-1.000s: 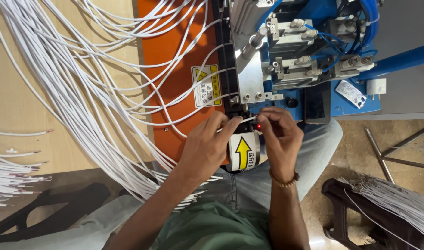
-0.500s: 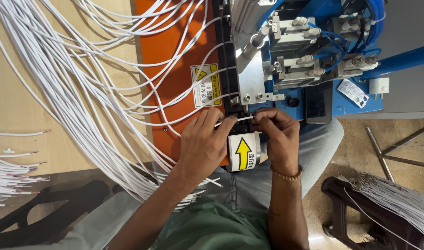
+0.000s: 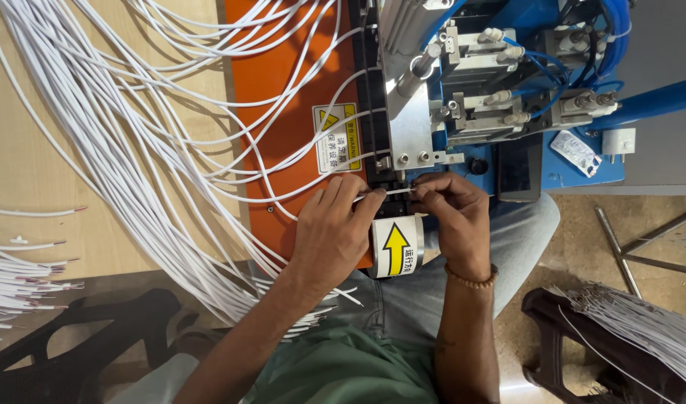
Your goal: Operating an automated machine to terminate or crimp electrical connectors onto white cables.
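Head view, looking straight down at a wire-processing station.

Left hand: fingers pinched on a single white wire, thumb and forefinger closed around it just left of the machine's black centre strip. Palm lies over the lower edge of the orange panel.

Right hand: fingers pinched on the same white wire from the other side, fingertips near those of the left hand. The short stretch of wire runs level between the two hands, directly below the metal press head. A beaded bracelet sits at the wrist.

White wire: held in both hands, taut, at the mouth of the machine, above a steel cylinder with a yellow arrow label. Whether its tip is inside the tooling cannot be told.

Wire bundle: many long white wires fanning from the upper left across the wooden worktop and the orange panel, ends gathered near the left forearm. A second, smaller sheaf with stripped ends lies at the left edge.

Machine: blue frame with grey pneumatic cylinders and blue hoses at the upper right; a yellow warning sticker on the orange panel.

Other: finished wires draped over a dark stool at the lower right; green shirt and grey trousers below.
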